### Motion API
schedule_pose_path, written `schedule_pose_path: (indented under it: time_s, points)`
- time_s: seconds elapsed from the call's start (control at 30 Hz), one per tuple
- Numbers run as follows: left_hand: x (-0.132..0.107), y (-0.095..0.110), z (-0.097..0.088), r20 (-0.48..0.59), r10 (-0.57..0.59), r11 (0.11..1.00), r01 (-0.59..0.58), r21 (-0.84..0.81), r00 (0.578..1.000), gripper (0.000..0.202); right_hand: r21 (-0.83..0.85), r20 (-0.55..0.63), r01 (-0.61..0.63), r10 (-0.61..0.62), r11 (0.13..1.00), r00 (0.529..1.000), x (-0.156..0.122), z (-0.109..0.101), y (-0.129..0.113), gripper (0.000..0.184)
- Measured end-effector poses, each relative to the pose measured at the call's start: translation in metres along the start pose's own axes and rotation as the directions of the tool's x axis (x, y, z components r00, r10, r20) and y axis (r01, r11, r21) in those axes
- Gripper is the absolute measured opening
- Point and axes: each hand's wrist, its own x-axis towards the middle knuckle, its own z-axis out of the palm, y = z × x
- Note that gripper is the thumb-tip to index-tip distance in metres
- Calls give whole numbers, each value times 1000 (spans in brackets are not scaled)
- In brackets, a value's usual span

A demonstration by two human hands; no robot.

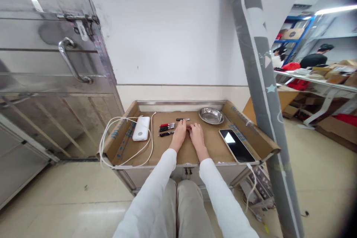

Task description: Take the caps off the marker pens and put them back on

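Observation:
My left hand (180,131) and my right hand (196,134) are close together over the brown cardboard lining (192,157) of a shallow tray. The fingers of both are bent and brought together at the fingertips; whatever lies between them is too small and hidden to name. Just beyond the left fingers a black pen (179,119) lies crosswise. To the left of that hand are a red pen (165,124) and dark pens (166,128), side by side. Another black pen (164,134) lies nearest me, its right end close to my left hand.
A white power bank (141,128) with a looped white cable (152,145) lies at left. A round metal dish (211,115) stands at the back right, a phone (236,145) in front of it. A tall grey wrapped roll (262,67) leans at right. Two people are in the background.

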Motion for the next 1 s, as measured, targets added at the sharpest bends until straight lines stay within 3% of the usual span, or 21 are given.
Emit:
schedule_pose_path:
  time_s: [0.13,0.3,0.43,0.57,0.7,0.8,1.0]
  points:
    - [13,0,8,-64,20,993,-12,115,998,45,-14,-90,-109,108,994,990,-4,0,3,26]
    - [25,0,16,-29,14,970,-7,242,999,41,176,-229,-118,157,977,961,-9,-9,9,35]
    - [9,6,9,81,83,957,-102,271,993,25,346,-284,-103,209,932,936,-12,-16,7,38]
    - [-17,9,-11,129,228,961,-244,131,965,21,423,-245,-125,246,898,938,-15,-19,2,38]
    - [-29,8,-30,-40,101,993,-98,64,994,25,414,-183,-96,186,905,965,-18,-22,-2,37]
    - [-31,6,-34,-138,-15,998,24,61,990,24,394,-173,-72,152,916,973,-21,-22,-4,37]
    - [-32,5,-32,-189,14,997,1,81,982,19,312,-185,14,47,950,982,-23,-21,-9,35]
